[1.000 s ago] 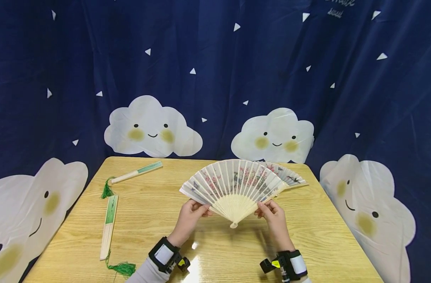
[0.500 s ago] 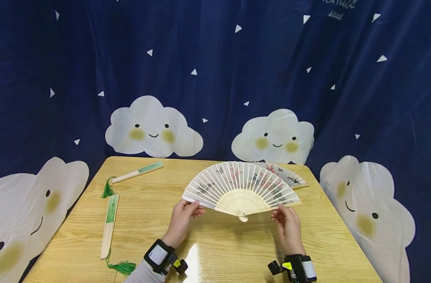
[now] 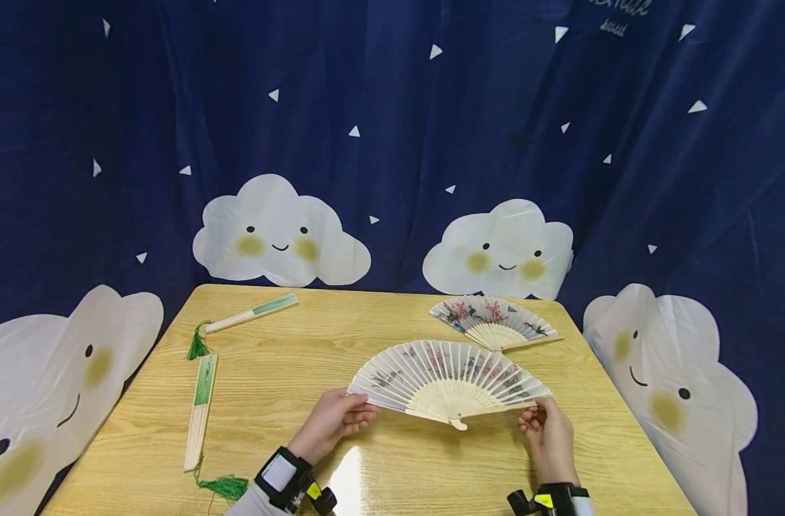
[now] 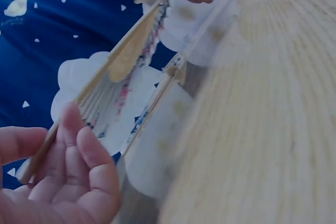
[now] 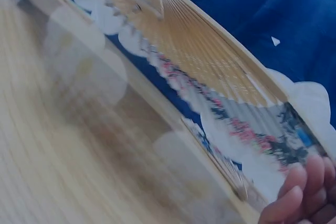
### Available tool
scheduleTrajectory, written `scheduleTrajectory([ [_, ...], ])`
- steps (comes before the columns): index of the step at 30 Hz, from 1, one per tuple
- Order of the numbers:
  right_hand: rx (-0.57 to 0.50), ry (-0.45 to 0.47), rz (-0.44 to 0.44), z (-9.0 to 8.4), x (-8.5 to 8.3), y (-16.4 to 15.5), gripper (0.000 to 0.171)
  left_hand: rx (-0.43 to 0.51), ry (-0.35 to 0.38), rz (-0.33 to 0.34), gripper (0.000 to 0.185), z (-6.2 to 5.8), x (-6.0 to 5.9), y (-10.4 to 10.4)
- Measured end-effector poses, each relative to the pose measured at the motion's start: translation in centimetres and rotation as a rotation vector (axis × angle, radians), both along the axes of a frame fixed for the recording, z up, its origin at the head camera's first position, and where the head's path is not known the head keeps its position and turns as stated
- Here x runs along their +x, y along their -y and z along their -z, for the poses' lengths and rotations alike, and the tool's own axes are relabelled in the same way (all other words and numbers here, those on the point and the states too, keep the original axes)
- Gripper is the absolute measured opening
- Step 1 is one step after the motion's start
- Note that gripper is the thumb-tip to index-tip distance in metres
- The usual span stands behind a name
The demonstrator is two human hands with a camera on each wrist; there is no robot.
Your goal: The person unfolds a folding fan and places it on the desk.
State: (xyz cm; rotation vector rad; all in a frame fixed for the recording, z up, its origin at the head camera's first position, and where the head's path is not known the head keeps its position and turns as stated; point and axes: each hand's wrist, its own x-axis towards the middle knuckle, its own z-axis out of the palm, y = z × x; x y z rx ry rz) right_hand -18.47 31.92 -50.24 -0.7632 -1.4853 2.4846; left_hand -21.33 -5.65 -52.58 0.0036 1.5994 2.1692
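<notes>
An unfolded hand fan (image 3: 449,373) with pale ribs and a flower-printed white leaf is held above the table, its pivot end toward me. My left hand (image 3: 330,424) pinches its left edge between thumb and fingers. At the opposite edge, my right hand (image 3: 551,438) grips the outer stick. In the left wrist view the fan (image 4: 126,59) shows nearly edge-on, apart from the tabletop. The right wrist view shows the printed leaf of the fan (image 5: 231,114), with my right fingertips (image 5: 286,203) by its outer end; the thumb's contact there is partly hidden.
Behind the held fan, a second spread fan (image 3: 498,322) lies at the table's back right. Two folded fans with green leaves and tassels, an upper one (image 3: 251,314) and a lower one (image 3: 201,412), lie on the left. A dark blue curtain (image 3: 392,165) hangs behind the wooden table (image 3: 289,358).
Both hands have moved apart, spreading the fan wider. Over the last half second they have lowered it toward me and slightly right, uncovering the second spread fan behind.
</notes>
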Motion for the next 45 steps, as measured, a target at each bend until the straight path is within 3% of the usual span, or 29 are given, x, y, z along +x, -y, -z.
scheduleTrajectory([
  [5, 0.019, 0.103, -0.043, 0.5, 0.6, -1.9, 0.040, 0.051, 0.089, 0.129, 0.032, 0.5, 0.2, 0.2],
  [10, 0.111, 0.170, -0.099, 1.4, 0.8, -3.3, 0.039, 0.051, 0.120, 0.168, 0.034, 1.0, 0.0, 0.1],
  [16, 0.176, 0.214, -0.118, 2.2, 0.4, -4.9, 0.031, -0.040, 0.085, 0.153, 0.025, 1.5, -0.7, -0.7],
  [23, 0.292, 0.254, -0.208, 2.1, -0.7, -6.9, 0.027, -0.167, 0.025, 0.087, 0.014, 1.7, -2.2, -1.8],
  [30, 0.309, 0.304, -0.293, 2.2, -1.7, -8.7, 0.032, -0.254, -0.016, 0.058, 0.016, 1.7, -3.2, -2.2],
  [37, 0.299, 0.294, -0.363, 2.2, -2.5, -9.5, 0.033, -0.376, -0.059, 0.018, 0.011, 1.1, -4.0, -2.3],
  [45, 0.292, 0.290, -0.384, 2.1, -3.4, -9.8, 0.032, -0.390, -0.043, -0.001, 0.009, 0.8, -4.7, -2.5],
])
